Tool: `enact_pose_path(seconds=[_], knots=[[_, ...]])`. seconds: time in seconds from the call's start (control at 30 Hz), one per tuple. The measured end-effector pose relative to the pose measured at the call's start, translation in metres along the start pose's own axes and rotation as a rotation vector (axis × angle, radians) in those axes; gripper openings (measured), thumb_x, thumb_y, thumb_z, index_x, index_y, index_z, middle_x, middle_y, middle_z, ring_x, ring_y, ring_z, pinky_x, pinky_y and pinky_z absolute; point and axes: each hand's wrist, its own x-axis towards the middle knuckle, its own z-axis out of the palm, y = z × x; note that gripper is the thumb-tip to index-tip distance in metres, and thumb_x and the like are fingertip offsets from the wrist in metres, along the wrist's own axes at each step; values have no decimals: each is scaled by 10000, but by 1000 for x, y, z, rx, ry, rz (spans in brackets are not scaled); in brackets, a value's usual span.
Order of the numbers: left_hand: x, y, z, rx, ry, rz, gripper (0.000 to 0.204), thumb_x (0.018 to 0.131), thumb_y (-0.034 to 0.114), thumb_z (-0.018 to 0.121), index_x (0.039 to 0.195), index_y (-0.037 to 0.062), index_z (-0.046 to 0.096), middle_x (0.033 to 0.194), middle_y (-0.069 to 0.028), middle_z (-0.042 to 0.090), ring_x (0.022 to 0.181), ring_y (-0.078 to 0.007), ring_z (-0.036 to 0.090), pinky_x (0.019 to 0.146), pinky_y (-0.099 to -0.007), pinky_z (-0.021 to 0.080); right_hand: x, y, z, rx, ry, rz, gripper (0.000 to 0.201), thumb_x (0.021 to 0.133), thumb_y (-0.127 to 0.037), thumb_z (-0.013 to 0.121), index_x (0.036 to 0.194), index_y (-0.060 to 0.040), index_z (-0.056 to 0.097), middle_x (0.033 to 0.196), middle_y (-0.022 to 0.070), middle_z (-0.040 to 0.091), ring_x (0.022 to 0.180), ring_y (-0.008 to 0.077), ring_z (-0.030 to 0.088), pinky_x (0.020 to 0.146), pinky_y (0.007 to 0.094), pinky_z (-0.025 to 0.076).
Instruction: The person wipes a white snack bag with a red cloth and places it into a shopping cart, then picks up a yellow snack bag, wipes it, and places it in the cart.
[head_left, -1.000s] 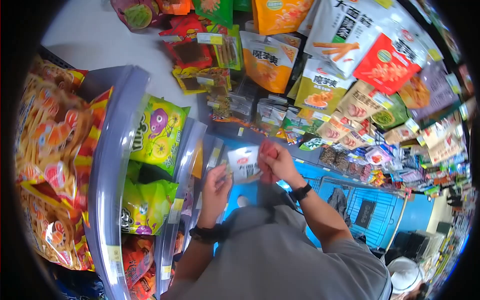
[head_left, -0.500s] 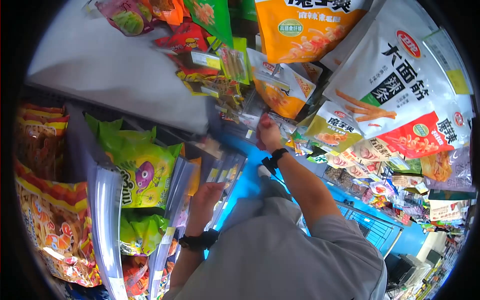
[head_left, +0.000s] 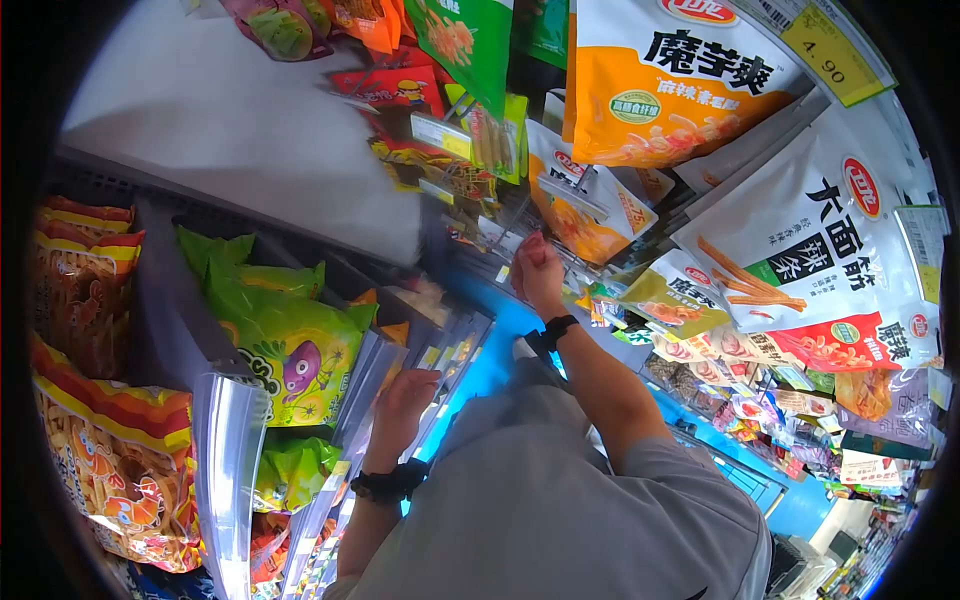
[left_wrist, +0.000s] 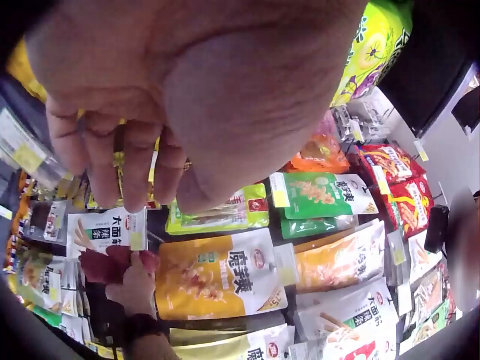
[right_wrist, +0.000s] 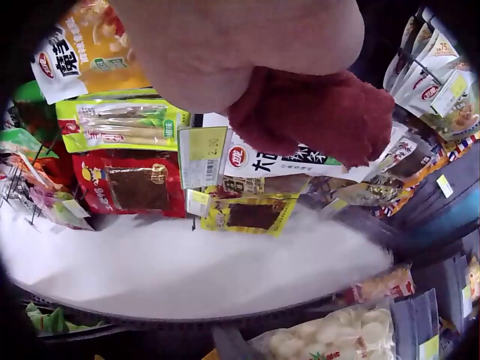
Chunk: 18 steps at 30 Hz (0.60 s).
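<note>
Presently, the right hand (head_left: 538,272) grips a maroon cloth (right_wrist: 319,112), fingers curled round it, before a white packet (right_wrist: 262,161) among the hanging snacks; contact between cloth and packet cannot be confirmed. The left hand (head_left: 405,405), fingers loosely bent, holds nothing near the shelf (head_left: 232,440).

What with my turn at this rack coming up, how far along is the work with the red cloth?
The white packet looks already set in the rack. In hand: the right hand holds the dark red cloth over it. Remaining: probably taking the cloth away; whether neighbours like the orange packet are done, I cannot tell.
</note>
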Motion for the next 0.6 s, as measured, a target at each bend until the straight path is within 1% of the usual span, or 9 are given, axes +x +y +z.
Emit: enact_pose_path(seconds=[0.07,0.13,0.2,0.27,0.3,0.4,0.5,0.57,0.6], knots=[[1,-4,1,-30,-14,1,228,1061,82,627,1269,19,695,1289,-74,743,1154,-155,686,1021,-313,529,13,24,6,-23,16,-37,248,964,-256,784,1109,-76,695,997,165,793,949,351,789,821,462,605],[2,6,2,29,-30,26,223,1060,83,632,1265,19,694,1288,-72,740,1147,-155,685,1015,-307,527,21,30,10,-75,63,-55,269,965,-284,777,1117,-78,695,1027,196,793,980,395,780,840,487,603],[0,15,1,75,-38,16,218,1062,87,635,1261,19,693,1286,-71,739,1143,-156,685,1014,-305,528,22,27,12,-160,137,-51,299,964,-316,771,1132,-81,695,1064,229,788,1022,446,763,867,513,597],[1,22,0,107,-48,-17,213,1065,93,636,1257,20,692,1282,-72,738,1141,-159,687,1018,-309,530,26,27,15,-240,156,-77,319,962,-336,766,1138,-80,694,1087,253,777,1059,476,741,889,523,589],[1,18,0,98,-52,-10,215,1066,96,636,1261,21,691,1282,-73,739,1145,-159,687,1023,-310,531,28,29,15,-281,169,-90,329,962,-346,764,1141,-79,694,1099,264,771,1078,491,730,899,527,585],[3,7,-2,76,-73,0,224,1070,100,635,1274,25,687,1282,-74,741,1162,-158,688,1039,-312,532,36,35,18,-185,149,-27,348,959,-338,756,1178,-78,679,1129,271,757,1093,495,716,919,528,577],[0,11,-1,89,-90,-24,238,1073,99,633,1295,28,680,1286,-75,742,1180,-160,688,1056,-314,531,33,32,18,-235,318,-199,403,969,-322,764,1257,-65,648,1057,250,766,1002,468,748,876,534,583],[-4,18,-1,135,-93,-42,253,1073,98,638,1313,30,675,1297,-77,740,1189,-165,690,1063,-317,531,20,28,17,-218,352,-258,437,965,-295,762,1288,-42,609,1080,262,750,992,480,743,868,542,579],[-5,16,-1,108,-107,-41,260,1073,102,642,1321,31,674,1303,-80,739,1197,-171,692,1069,-323,531,13,31,17,-210,369,-288,456,963,-281,760,1303,-31,589,1092,268,743,987,485,740,864,546,577]])
